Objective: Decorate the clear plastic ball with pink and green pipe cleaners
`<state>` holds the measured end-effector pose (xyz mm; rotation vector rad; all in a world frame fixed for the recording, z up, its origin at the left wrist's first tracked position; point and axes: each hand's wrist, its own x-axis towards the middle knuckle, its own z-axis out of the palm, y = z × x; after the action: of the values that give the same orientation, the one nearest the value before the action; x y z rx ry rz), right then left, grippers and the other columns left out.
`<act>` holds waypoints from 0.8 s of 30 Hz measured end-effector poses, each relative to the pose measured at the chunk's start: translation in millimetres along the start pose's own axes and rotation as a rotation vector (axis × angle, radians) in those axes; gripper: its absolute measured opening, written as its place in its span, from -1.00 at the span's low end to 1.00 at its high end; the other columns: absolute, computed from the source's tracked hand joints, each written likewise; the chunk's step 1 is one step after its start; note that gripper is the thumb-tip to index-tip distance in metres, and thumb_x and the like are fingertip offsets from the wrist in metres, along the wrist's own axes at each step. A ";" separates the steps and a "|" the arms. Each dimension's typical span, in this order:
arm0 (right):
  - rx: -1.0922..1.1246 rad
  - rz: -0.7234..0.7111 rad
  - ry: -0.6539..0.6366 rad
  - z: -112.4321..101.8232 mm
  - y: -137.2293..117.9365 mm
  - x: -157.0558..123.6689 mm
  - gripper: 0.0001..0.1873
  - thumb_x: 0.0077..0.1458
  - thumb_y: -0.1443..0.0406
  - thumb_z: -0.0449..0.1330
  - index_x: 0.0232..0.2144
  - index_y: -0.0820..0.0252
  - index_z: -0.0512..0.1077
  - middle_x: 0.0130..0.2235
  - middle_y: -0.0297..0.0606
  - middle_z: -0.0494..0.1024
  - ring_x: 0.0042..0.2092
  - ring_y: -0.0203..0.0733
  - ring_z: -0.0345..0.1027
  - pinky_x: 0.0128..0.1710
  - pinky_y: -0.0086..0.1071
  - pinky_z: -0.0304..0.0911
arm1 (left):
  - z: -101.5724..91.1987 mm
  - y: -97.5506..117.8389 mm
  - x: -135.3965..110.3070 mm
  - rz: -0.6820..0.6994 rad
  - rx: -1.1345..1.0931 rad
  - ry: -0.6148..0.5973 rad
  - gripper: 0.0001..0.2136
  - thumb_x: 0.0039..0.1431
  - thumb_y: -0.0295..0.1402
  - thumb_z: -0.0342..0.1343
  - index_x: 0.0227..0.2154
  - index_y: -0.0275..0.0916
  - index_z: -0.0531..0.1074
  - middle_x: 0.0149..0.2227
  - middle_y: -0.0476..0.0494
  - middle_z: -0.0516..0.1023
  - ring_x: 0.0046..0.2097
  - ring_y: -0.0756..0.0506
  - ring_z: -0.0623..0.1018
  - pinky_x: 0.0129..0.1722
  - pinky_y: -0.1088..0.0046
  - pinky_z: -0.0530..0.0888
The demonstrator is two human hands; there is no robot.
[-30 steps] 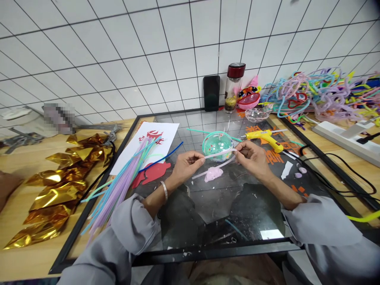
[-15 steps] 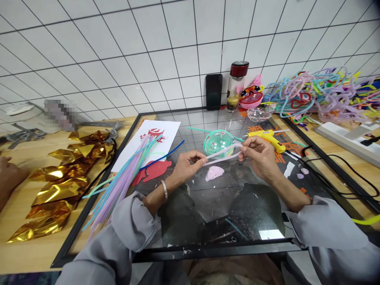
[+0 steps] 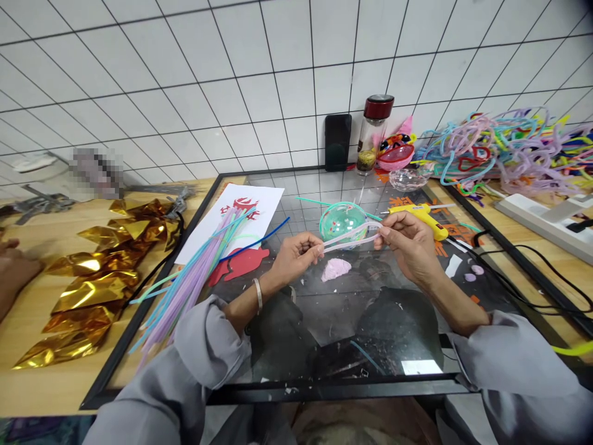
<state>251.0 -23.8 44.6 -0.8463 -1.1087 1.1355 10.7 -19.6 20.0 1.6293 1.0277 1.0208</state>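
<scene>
A pale pink pipe cleaner [image 3: 348,237], bent into a long narrow loop, is stretched between my two hands above the glass table top. My left hand [image 3: 303,252] pinches one end of it between thumb and fingers. At the other end, my right hand [image 3: 402,240] grips the loop near its bend. Just behind the loop sits a round, clear green bowl-like piece [image 3: 341,217] with a green pipe cleaner around it. A flat pink piece [image 3: 336,269] lies below the loop on the glass. The yellow glue gun [image 3: 424,217] rests behind my right hand.
Left lie a bundle of pipe cleaners [image 3: 185,287], a white sheet [image 3: 204,216], a red cutout [image 3: 245,264] and gold foil [image 3: 92,290]. A phone [image 3: 338,142] and glass bottle [image 3: 372,139] stand at the wall. Right are tangled pipe cleaners [image 3: 482,148] and a power strip [image 3: 542,222]. Another person's hand [image 3: 16,269] shows far left.
The view has shifted slightly. The pink loop looks a little straighter between my hands, and both hands keep their hold on it.
</scene>
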 end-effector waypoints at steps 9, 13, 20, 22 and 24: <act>-0.348 -0.211 0.025 -6.8 9.1 1.8 -0.84 -0.05 0.24 0.32 -0.38 0.12 0.43 -0.43 -0.37 0.47 -0.45 -0.28 0.37 -0.43 -0.35 0.33 | -0.4 4.6 1.1 0.016 -0.016 0.041 -0.77 0.08 -0.21 0.20 -0.46 -0.31 0.43 -0.54 -0.01 0.49 -0.56 0.11 0.40 -0.55 0.62 0.33; -0.791 -0.633 0.027 -5.9 0.6 -4.1 -0.82 0.08 0.27 0.21 -0.21 0.11 0.48 -0.21 -0.20 0.45 -0.17 -0.10 0.36 -0.23 -0.20 0.31 | 2.9 8.2 0.2 0.007 -0.013 0.064 -0.82 0.05 -0.29 0.20 -0.50 -0.31 0.42 -0.56 0.01 0.47 -0.58 0.12 0.39 -0.57 0.63 0.32; -1.336 -1.185 -0.229 22.6 -8.8 -25.6 -0.76 0.21 0.24 0.20 -0.09 0.19 0.45 -0.38 -0.26 0.45 -0.33 -0.17 0.22 -0.33 -0.26 0.04 | 16.8 17.0 -4.6 0.077 -0.036 0.042 -0.86 0.07 -0.36 0.17 -0.51 -0.31 0.40 -0.62 0.06 0.40 -0.59 0.12 0.37 -0.58 0.64 0.30; -1.384 -1.219 -0.247 30.6 -9.0 -28.4 -0.82 0.25 0.27 0.16 -0.15 0.23 0.47 -0.42 -0.26 0.46 -0.35 -0.18 0.19 -0.35 -0.27 0.00 | 22.1 19.7 -7.2 0.109 -0.040 0.032 -0.86 0.07 -0.35 0.18 -0.50 -0.30 0.40 -0.63 0.07 0.38 -0.59 0.12 0.36 -0.58 0.63 0.29; -1.407 -1.240 -0.245 35.5 -10.1 -29.8 -0.86 0.25 0.33 0.14 -0.24 0.26 0.49 -0.47 -0.26 0.45 -0.39 -0.19 0.16 -0.37 -0.28 -0.02 | 26.6 22.4 -10.0 0.136 -0.050 0.024 -0.85 0.08 -0.34 0.19 -0.50 -0.30 0.41 -0.61 0.06 0.40 -0.57 0.12 0.36 -0.57 0.63 0.29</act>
<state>218.0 -55.9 56.4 -0.7306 -2.1763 -0.7600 36.3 -41.0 33.9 1.6679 0.9100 1.1495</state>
